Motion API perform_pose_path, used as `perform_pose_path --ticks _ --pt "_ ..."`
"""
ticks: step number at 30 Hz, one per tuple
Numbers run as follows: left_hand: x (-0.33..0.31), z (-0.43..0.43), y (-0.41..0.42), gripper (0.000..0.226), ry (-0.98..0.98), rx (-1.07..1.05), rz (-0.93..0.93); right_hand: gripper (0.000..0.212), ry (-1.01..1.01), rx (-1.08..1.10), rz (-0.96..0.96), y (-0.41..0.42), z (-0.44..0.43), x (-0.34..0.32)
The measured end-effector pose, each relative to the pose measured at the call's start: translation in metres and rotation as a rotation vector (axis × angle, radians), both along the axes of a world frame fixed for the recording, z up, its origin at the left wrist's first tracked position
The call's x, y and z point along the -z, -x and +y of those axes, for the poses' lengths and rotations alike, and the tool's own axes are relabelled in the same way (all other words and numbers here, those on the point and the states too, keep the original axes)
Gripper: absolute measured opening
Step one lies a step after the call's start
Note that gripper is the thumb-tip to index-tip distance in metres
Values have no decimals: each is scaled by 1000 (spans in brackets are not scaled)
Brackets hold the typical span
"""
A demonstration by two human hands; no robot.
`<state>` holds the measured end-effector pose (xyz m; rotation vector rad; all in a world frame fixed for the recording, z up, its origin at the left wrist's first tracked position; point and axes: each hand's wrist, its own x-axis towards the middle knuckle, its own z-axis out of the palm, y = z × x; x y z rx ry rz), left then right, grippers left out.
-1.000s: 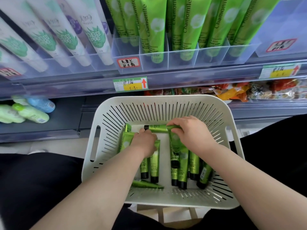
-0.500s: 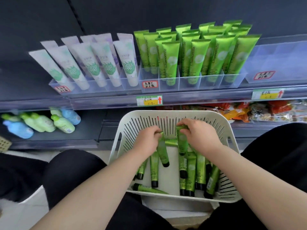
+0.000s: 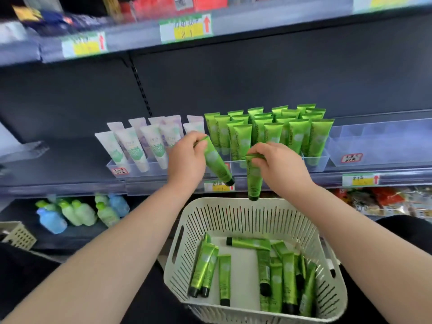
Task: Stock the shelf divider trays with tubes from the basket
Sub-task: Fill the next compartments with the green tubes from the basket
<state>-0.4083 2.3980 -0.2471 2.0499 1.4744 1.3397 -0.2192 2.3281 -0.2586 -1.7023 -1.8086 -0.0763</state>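
Observation:
My left hand (image 3: 185, 162) pinches the crimped end of a green tube (image 3: 216, 163), which hangs slanted with its black cap down and to the right. A second green tube (image 3: 253, 177) hangs cap-down from my right hand (image 3: 278, 166), which pinches its top end. Both hands are raised in front of the clear divider trays (image 3: 315, 163), where several green tubes (image 3: 271, 129) stand upright. Below, the white slotted basket (image 3: 245, 211) holds several more green tubes (image 3: 282, 277) lying flat.
White tubes (image 3: 140, 148) stand in trays left of the green ones. An empty clear tray (image 3: 383, 146) sits at the right. Green and blue bottles (image 3: 77, 212) lie on the lower shelf, snack packets (image 3: 385, 199) at the lower right. A beige crate (image 3: 16, 235) sits at far left.
Both hands lifted out of the basket, each carrying a green tube up to the level of the shelf trays. The view tilted upward, showing the shelf above.

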Motion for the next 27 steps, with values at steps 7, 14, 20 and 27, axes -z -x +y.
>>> perform_pose_path --ticks 7,14,20,27 --pt "-34 43 -16 18 -67 -47 122 22 -86 -22 -31 -2 18 -19" --pt "-40 92 -39 20 -25 -8 286 22 -91 -40 -56 -7 35 -23" --pt "-22 119 -49 21 55 35 454 21 -79 -60 -40 -14 40 -19" --pt "-17 118 -41 33 -25 58 567 22 -58 -69 -36 -10 43 -23"
